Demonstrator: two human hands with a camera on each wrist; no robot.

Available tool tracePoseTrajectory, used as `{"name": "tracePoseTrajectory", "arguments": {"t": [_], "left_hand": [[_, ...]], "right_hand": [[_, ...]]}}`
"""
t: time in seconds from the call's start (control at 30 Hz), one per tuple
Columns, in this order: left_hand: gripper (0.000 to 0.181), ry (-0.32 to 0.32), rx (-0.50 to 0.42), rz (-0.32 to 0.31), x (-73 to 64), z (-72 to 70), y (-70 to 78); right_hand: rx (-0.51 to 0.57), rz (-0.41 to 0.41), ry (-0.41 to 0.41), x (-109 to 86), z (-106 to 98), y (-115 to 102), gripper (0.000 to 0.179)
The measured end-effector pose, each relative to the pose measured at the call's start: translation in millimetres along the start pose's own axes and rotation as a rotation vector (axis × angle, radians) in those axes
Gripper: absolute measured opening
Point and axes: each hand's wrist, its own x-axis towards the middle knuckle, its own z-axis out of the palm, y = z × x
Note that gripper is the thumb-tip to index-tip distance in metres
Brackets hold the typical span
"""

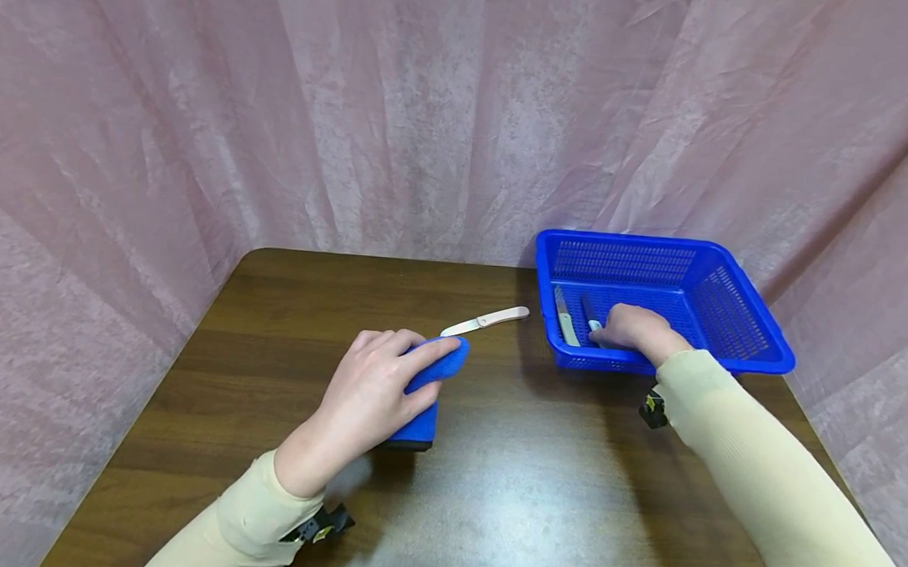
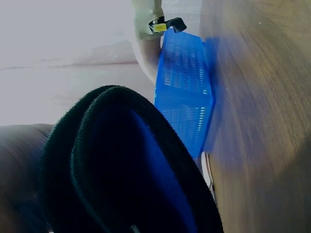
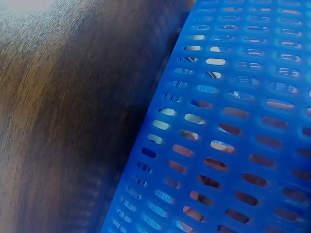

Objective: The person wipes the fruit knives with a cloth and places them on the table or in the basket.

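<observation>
My left hand (image 1: 379, 385) grips a folded blue cloth (image 1: 436, 370) with a dark edging, low over the table. Close up in the left wrist view, the cloth (image 2: 160, 160) curves back on itself in a loop. Just past it on the table lies a small knife (image 1: 501, 317) with a pale pinkish handle, blade towards the cloth. Reaching over the near wall of the blue basket (image 1: 746, 319), my right hand (image 1: 632, 330) pinches the pale handle of a second knife (image 1: 588, 309), its dark blade pointing away. Left of that, another light-handled knife (image 1: 567, 325) lies on the basket floor.
The perforated basket stands at the back right of the brown wooden table (image 1: 273, 310). A pink curtain (image 1: 399, 131) hangs behind and on both sides. Through the holes of the basket wall (image 3: 228, 126), the right wrist view shows pale shapes inside.
</observation>
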Motion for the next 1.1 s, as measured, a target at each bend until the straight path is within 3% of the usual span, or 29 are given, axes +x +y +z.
{"name": "tracePoseTrajectory", "arguments": {"t": [0.4,0.53,0.83,1.1], "left_hand": [[0.052,0.002,0.011,0.000,-1.1,-0.1,0.0],[0.052,-0.011,0.014,-0.009,-2.0,-1.3,-0.2],[0.051,-0.023,0.017,-0.023,-2.5,-1.8,-0.6],[0.051,-0.029,0.016,-0.026,-3.5,-1.7,-0.7]], "right_hand": [[0.000,-0.002,0.005,-8.5,-8,3,0.042],[-0.031,-0.023,0.104,-16.2,-13,-3,0.036],[-0.014,-0.102,0.354,-29.7,-22,-30,0.052],[0.034,-0.210,0.471,-36.3,-18,-53,0.054]]}}
